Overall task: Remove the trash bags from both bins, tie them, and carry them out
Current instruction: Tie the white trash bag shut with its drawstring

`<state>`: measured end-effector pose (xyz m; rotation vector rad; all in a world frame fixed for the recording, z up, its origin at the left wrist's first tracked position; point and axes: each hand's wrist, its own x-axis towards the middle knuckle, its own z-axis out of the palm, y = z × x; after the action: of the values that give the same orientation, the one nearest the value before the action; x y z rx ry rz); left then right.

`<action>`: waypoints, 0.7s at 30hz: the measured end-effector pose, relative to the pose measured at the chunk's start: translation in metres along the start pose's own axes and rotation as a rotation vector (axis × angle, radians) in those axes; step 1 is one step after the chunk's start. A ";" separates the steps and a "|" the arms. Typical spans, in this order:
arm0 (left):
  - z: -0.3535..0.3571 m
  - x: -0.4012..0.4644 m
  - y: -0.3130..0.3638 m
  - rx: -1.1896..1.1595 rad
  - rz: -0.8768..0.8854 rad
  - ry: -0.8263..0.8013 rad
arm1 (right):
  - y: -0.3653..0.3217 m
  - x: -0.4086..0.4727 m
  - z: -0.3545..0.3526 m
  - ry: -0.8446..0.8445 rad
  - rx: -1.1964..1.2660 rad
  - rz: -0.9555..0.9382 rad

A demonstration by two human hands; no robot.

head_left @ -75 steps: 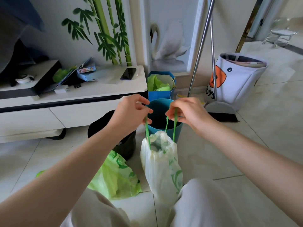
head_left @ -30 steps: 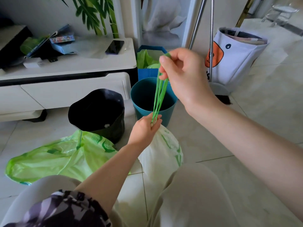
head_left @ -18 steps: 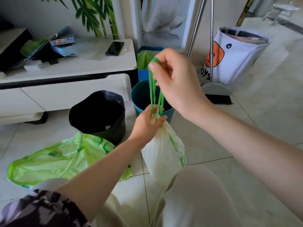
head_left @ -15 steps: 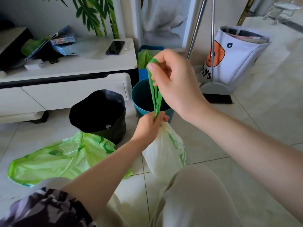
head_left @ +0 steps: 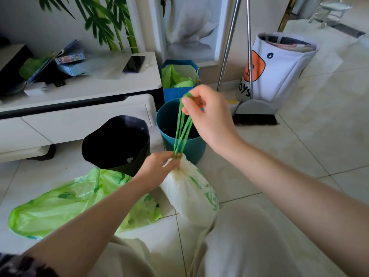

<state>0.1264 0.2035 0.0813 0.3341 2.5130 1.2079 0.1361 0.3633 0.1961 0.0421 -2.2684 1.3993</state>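
Observation:
A white trash bag [head_left: 191, 194] with green print hangs just above the floor in front of my knees. My left hand [head_left: 159, 168] pinches its gathered neck. My right hand [head_left: 205, 118] holds the green drawstrings [head_left: 180, 134] stretched upward from that neck. Behind them stands the teal bin [head_left: 191, 148], with no bag in it. Left of it is the black bin [head_left: 117, 144], also unlined. A light green trash bag [head_left: 65, 202] lies flat on the tiles at the left, its mouth untied.
A white TV cabinet [head_left: 79, 108] with a phone [head_left: 133, 63] and clutter runs along the left wall. A blue paper bag [head_left: 179, 82] with green plastic, a broom and dustpan [head_left: 253, 110], and a white toy basket [head_left: 279, 70] stand behind.
Both hands first pulled the drawstrings apart; then my left hand dropped to the bag's neck while my right lifted the strings. In the last half second the strings have spread slightly.

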 end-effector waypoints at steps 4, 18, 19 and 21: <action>-0.009 -0.006 -0.001 -0.146 0.060 0.189 | -0.008 0.011 -0.004 0.027 0.019 0.004; 0.014 -0.005 0.014 -0.167 0.116 0.297 | -0.026 0.007 0.002 -0.025 0.028 0.007; 0.014 -0.006 0.014 -0.165 0.122 0.290 | -0.026 0.007 0.002 -0.025 0.027 0.008; 0.015 -0.007 0.015 -0.154 0.121 0.250 | -0.027 0.007 0.003 -0.029 0.022 0.006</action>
<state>0.1395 0.2211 0.0850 0.3181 2.6159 1.5687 0.1357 0.3495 0.2200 0.0632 -2.2789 1.4358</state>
